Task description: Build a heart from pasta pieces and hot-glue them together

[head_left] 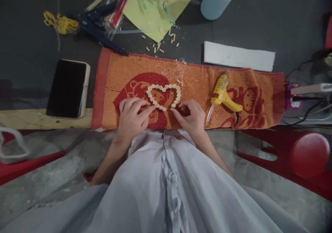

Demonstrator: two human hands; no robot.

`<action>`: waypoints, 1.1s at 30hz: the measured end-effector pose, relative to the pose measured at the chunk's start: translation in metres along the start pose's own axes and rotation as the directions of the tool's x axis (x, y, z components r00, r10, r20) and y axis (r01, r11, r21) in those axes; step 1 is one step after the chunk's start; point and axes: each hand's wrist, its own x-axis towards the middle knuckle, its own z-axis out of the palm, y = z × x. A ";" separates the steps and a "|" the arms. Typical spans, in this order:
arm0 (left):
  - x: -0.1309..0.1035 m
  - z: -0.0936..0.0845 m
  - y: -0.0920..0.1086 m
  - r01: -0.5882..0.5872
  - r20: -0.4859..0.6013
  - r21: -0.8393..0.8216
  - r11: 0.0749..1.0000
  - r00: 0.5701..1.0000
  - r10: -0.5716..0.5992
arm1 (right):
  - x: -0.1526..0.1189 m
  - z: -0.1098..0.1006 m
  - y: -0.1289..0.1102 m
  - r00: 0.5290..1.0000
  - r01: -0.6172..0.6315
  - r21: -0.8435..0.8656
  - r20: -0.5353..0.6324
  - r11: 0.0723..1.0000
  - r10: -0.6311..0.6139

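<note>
A heart-shaped outline [178, 92] made of small cream-coloured pieces lies on an orange and red towel [197, 77], with a small gap near its lower tip. My left hand [135, 115] rests at its lower left side, thumb and forefinger closed on the edge. At the lower right end is my right hand [191, 116], fingers curled and thumb tip beside the outline; whatever it pinches is too small or hidden to make out. To the right of that hand, a yellow glue gun [221, 90] with a clear glue stick in its back lies on the towel.
Small cut pieces [158, 48] are scattered beyond the towel, near yellow-green paper [153, 15] and plastic packets [120, 10]. Dark blue pliers-like handles [95, 32], a phone [67, 89], yellow string [62, 24], a white strip [238, 55], a blue bottle [215, 3] and cables [308, 100] surround it.
</note>
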 end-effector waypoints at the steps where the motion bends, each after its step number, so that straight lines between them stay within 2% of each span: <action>1: 0.000 0.000 0.000 0.002 0.002 0.003 1.000 1.000 -0.002 | 0.000 0.001 0.000 1.000 -0.002 -0.005 -0.004 1.000 0.002; 20: -0.001 0.000 0.000 0.016 0.022 -0.010 1.000 1.000 -0.016 | 0.003 0.001 0.001 0.999 -0.022 0.015 0.046 1.000 0.022; 28: -0.001 0.001 -0.001 0.041 0.046 -0.020 0.999 0.998 -0.040 | 0.004 0.000 0.002 0.992 0.054 0.025 0.109 0.998 -0.056; 33: -0.001 0.001 0.000 0.032 0.039 0.003 0.999 0.999 -0.033 | 0.005 0.001 0.003 0.992 0.069 0.056 0.102 0.996 -0.075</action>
